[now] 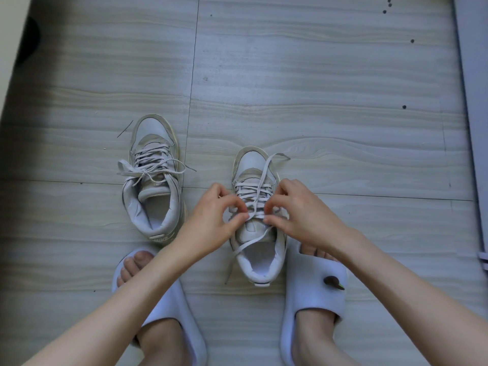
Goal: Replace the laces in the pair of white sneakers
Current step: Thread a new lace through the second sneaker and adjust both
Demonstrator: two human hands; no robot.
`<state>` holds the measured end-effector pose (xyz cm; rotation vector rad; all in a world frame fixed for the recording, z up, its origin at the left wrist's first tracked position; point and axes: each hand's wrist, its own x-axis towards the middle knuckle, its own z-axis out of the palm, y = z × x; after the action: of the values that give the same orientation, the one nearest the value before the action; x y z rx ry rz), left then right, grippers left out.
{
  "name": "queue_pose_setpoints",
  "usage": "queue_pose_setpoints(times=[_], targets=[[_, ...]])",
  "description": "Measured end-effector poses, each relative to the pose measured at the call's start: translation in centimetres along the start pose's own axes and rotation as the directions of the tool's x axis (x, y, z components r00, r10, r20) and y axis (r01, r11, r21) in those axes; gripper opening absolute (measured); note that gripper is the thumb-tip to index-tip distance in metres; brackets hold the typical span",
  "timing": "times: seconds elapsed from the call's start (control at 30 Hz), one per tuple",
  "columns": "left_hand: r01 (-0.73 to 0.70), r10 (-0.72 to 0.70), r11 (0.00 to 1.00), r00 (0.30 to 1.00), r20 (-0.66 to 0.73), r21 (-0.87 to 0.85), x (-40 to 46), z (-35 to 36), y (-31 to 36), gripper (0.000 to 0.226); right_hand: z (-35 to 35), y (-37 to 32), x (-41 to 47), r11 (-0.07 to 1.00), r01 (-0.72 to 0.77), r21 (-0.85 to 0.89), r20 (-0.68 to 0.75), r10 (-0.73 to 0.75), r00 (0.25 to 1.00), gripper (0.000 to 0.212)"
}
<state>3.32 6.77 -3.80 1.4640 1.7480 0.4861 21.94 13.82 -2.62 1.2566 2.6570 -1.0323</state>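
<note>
While the lace (254, 204) of the right sneaker (257, 220) is pinched on both sides, the step in hand looks like the work at the top rows near the tongue, though it cannot be told whether the lace is being pulled out or threaded in; the left hand (214, 220) is curled with its thumb and first finger closed on the lace at the left row of holes, and the right hand (298, 215) is curled the same way with its grip closed on the lace at the right row; this sneaker is set on the floor (317, 88) between the two feet, toe pointing away; one loose end (277, 155) is thrown out past the toe, and the other end (237, 256) is trailed back over the open heel and down to the floor; for the next move, a small careful pull at one hole at a time is likely called for, with the shoe kept from sliding; the left sneaker (153, 178) is placed further off to the left, well apart from the hands, and its lace (150, 167) is seen tied in a loose bow, so it seems not yet worked on; two pale slides (311, 291) are worn on the feet, and the right one is just beside the heel of the right sneaker; the trailing end could be caught under it, and the crossed rows could get tangled.
</note>
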Motion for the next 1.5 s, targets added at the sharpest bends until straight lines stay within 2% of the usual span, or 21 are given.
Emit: queue_pose_setpoints(times=[0.1,0.17,0.23,0.3,0.33,0.43,0.53,0.7,0.8,0.9,1.0,1.07,1.13,1.2,1.27,1.33,1.4,1.43,1.5], targets=[[-0.051,0.05,0.977,0.999,0.012,0.207,-0.3,0.3,0.2,0.014,0.8,-0.7,0.1,0.987,0.07,-0.144,-0.036,-0.076,0.996,0.014],[-0.065,0.061,0.971,0.998,0.021,0.231,-0.1,0.1,0.4,0.012,1.0,-0.8,0.2,0.986,0.047,-0.158,-0.041,-0.054,0.998,0.011],[-0.029,0.025,0.991,0.999,0.031,0.129,0.2,0.0,0.4,0.004,0.8,-0.7,0.2,0.99,0.025,-0.137,-0.02,-0.028,0.999,0.012],[0.064,-0.062,0.997,0.996,0.056,-0.036,0.3,-0.3,0.3,0.011,0.4,-0.4,0.0,1.0,-0.009,-0.001,-0.005,0.009,1.0,0.008],[0.135,-0.126,0.983,0.988,0.086,-0.121,0.2,-0.5,0.1,0.015,0.2,-0.2,-0.3,0.995,-0.034,0.092,0.005,0.034,0.999,0.003],[0.311,-0.268,0.91,0.946,0.182,-0.275,-0.2,-1.1,-0.6,0.014,0.2,0.8,-1.2,0.961,-0.109,0.256,-0.022,0.119,0.993,0.014],[0.391,-0.325,0.859,0.915,0.238,-0.332,-0.6,-1.4,-1.0,0.013,0.3,1.6,-2.3,0.95,-0.128,0.284,-0.054,0.149,0.987,0.015],[0.393,-0.316,0.843,0.914,0.254,-0.368,-0.6,-1.5,-1.2,0.012,0.6,1.7,-2.6,0.938,-0.136,0.32,-0.096,0.175,0.98,0.013],[0.323,-0.278,0.884,0.944,0.176,-0.337,-0.5,-1.4,-1.2,0.007,0.7,1.2,-2.6,0.943,-0.102,0.318,-0.162,0.16,0.974,0.002],[0.136,-0.132,0.96,0.991,0.031,-0.244,-0.9,-0.9,-0.8,0.014,0.3,0.5,-2.6,0.982,0.024,0.188,-0.248,0.024,0.968,0.016],[-0.071,0.071,0.997,0.997,0.028,0.009,-0.8,0.2,-0.3,0.026,1.1,-0.3,-2.3,0.993,0.12,0.004,-0.159,-0.118,0.98,0.022],[-0.085,0.076,0.983,0.995,0.063,0.161,-0.6,0.7,0.1,0.026,2.0,-0.5,-2.3,0.988,0.117,-0.103,-0.063,-0.124,0.99,0.026],[-0.079,0.073,0.974,0.997,0.038,0.213,-0.6,0.8,0.3,0.02,2.4,-0.5,-2.3,0.984,0.117,-0.136,-0.034,-0.122,0.992,0.025],[-0.095,0.098,0.973,0.995,-0.005,0.209,-0.5,0.8,0.4,0.01,2.3,-0.4,-2.3,0.99,0.115,-0.078,-0.062,-0.12,0.991,0.024],[-0.078,0.085,0.982,0.996,-0.032,0.17,-0.3,0.8,0.5,0.005,2.0,-0.4,-2.3,0.995,0.073,0.067,-0.105,-0.066,0.992,0.023],[-0.014,0.014,1.0,0.998,-0.054,0.005,-0.2,0.6,1.0,0.008,1.4,-0.7,-2.3,0.962,-0.011,0.272,-0.129,0.048,0.99,0.019],[0.135,-0.135,0.96,0.991,0.018,-0.247,-0.2,-0.3,1.6,0.019,0.4,-1.2,-2.1,0.864,-0.109,0.492,-0.094,0.178,0.98,0.008],[0.201,-0.187,0.916,0.98,0.073,-0.346,-0.2,-0.8,1.9,0.021,-0.3,-1.5,-2.0,0.792,-0.156,0.59,-0.048,0.227,0.973,0.011],[0.257,-0.199,0.835,0.966,0.167,-0.487,-0.1,-1.7,2.2,0.012,-1.5,-2.1,-1.8,0.62,-0.186,0.763,0.03,0.252,0.967,0.019]])
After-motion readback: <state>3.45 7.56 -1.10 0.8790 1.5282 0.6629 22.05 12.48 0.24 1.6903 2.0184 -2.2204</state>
